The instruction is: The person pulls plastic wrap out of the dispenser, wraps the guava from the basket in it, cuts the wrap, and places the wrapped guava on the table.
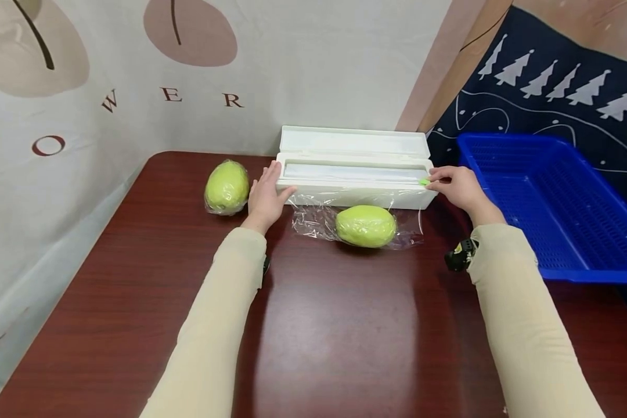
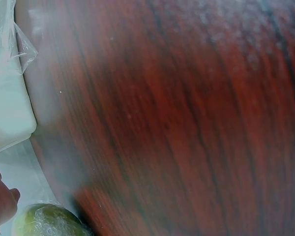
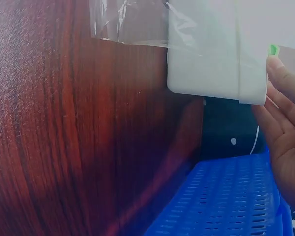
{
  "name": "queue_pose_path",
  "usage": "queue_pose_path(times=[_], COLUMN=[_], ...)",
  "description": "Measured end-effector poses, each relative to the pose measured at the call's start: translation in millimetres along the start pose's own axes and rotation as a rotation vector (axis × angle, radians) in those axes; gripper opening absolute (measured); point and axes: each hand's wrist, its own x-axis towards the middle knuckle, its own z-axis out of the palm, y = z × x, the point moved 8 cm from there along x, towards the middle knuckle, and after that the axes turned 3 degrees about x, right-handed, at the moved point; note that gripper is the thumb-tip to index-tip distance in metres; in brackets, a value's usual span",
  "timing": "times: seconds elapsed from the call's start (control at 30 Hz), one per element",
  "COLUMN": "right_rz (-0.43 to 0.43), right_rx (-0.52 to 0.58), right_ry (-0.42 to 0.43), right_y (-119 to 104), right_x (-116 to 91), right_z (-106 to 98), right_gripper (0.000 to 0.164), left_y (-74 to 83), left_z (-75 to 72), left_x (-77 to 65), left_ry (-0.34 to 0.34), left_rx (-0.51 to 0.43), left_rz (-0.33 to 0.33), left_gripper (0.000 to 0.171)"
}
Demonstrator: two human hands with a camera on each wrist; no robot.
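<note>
A white cling film dispenser box stands at the back of the table with its lid tipped up. My left hand rests on its left end, fingers extended and thumb spread along the front. At the right end, my right hand pinches a small green slide cutter between thumb and finger. Clear film runs down the box front onto the table. On that film lies an oval yellow-green fruit. Another such fruit, wrapped in film, sits left of my left hand.
A blue perforated basket stands at the right, beside my right forearm. Behind the box hangs a pale printed cloth; a dark cloth with white trees hangs at the right. The reddish-brown table extends toward me.
</note>
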Motion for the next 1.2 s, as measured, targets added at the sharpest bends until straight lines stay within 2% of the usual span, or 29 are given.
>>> queue_pose_path(times=[0.33, 0.57, 0.7, 0.83, 1.07, 1.2], right_rz=[0.014, 0.167, 0.198, 0.239, 0.236, 0.205], right_rx=[0.041, 0.103, 0.149, 0.194, 0.318, 0.253], right_ry=[0.001, 0.001, -0.016, 0.001, 0.01, 0.043], right_y=[11.7, 32.7, 33.1, 36.1, 37.1, 29.4], right_x=[-6.3, -11.7, -10.5, -11.3, -11.7, -11.5], right_z=[-5.9, -4.8, 0.9, 3.7, 5.6, 1.3], right_gripper=[0.027, 0.032, 0.034, 0.035, 0.04, 0.036], left_y=[5.7, 5.6, 3.0, 1.4, 1.6, 2.5], left_z=[3.7, 1.0, -1.2, -0.1, 0.0, -1.0], left_x=[1.7, -0.1, -1.3, -0.9, 0.5, 1.6], left_ry=[0.004, 0.004, 0.011, 0.007, 0.006, 0.0], left_rx=[0.007, 0.001, -0.007, -0.013, -0.011, -0.021], left_rz=[0.024, 0.029, 0.022, 0.028, 0.04, 0.053], left_gripper=[0.074, 0.074, 0.073, 0.073, 0.073, 0.074])
